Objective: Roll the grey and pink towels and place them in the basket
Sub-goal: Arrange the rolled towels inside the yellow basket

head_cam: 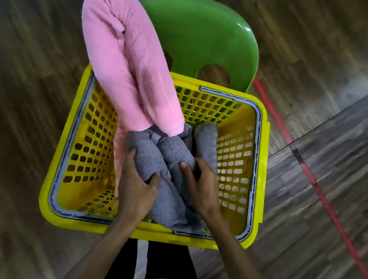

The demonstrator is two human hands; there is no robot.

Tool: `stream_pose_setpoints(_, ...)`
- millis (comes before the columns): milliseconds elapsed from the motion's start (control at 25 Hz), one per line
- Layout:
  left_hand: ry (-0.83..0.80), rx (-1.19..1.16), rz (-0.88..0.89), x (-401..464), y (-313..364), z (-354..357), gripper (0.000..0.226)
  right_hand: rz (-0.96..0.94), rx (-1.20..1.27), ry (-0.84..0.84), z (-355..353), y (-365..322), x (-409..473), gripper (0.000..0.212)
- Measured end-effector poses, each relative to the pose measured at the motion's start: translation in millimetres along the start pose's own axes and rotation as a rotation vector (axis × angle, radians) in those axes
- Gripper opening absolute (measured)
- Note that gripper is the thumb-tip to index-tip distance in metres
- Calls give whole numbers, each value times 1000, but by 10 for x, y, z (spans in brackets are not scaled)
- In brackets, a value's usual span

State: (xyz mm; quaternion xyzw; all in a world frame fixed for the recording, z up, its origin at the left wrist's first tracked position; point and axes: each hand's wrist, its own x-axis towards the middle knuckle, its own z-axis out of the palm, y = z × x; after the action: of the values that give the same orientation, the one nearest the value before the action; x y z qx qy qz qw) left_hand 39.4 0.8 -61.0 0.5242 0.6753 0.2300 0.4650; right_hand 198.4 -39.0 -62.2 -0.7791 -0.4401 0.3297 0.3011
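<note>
A yellow perforated basket (88,143) with a grey inner rim stands in front of me. Inside lie grey towels (170,196), partly rolled and bunched together; one neat grey roll (206,141) lies along the right side. My left hand (137,186) grips the left grey bundle. My right hand (199,183) clutches the middle grey bundle. A long pink towel (123,57), loosely rolled, hangs over the basket's far left rim and dips its end into the basket, touching the grey towels.
A green plastic chair (202,33) stands right behind the basket. The floor (27,79) is wood-patterned, with a red line (321,193) running diagonally at right. My legs show below the basket.
</note>
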Motion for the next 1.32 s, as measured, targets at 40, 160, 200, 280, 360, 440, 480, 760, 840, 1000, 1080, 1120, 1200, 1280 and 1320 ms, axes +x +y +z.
stream_pose_setpoints(40,-17,26,36,-20,68,42,80,17,-8,41,-84,17,-46,26)
stream_pose_setpoints(160,-95,61,146,-38,283,243,79,76,7,178,-286,76,-105,24)
stream_pose_setpoints(200,-149,49,180,-16,344,333,79,99,3,239,-330,110,-92,26)
stream_pose_setpoints(280,-248,63,250,93,403,540,80,164,-32,337,-371,201,-13,29)
stream_pose_setpoints(360,-284,152,321,246,371,749,81,232,-71,356,-371,285,106,30)
stream_pose_setpoints(440,-254,221,320,395,224,835,82,282,-94,328,-310,345,193,30)
stream_pose_setpoints(480,-224,219,310,461,116,826,81,282,-91,306,-259,353,205,32)
stream_pose_setpoints(760,-116,236,213,739,-245,760,67,330,-100,91,312,280,188,29)
stream_pose_setpoints(840,-163,239,186,812,-308,863,64,433,-149,31,423,349,279,26)
stream_pose_setpoints(1000,-161,170,147,938,-375,811,51,489,-87,29,579,331,372,24)
stream_pose_setpoints(1080,-47,153,82,931,-416,578,36,450,-99,97,572,286,306,27)
stream_pose_setpoints(1120,38,214,34,945,-484,428,35,396,-123,123,558,224,231,28)
stream_pose_setpoints(1200,84,423,-127,1017,-675,170,48,234,-41,93,607,5,130,25)
stream_pose_setpoints(1280,-91,534,-381,1111,-852,75,74,83,64,-86,846,-207,160,38)
stream_pose_setpoints(1320,-175,521,-468,1147,-904,77,84,37,23,-185,1025,-242,238,45)
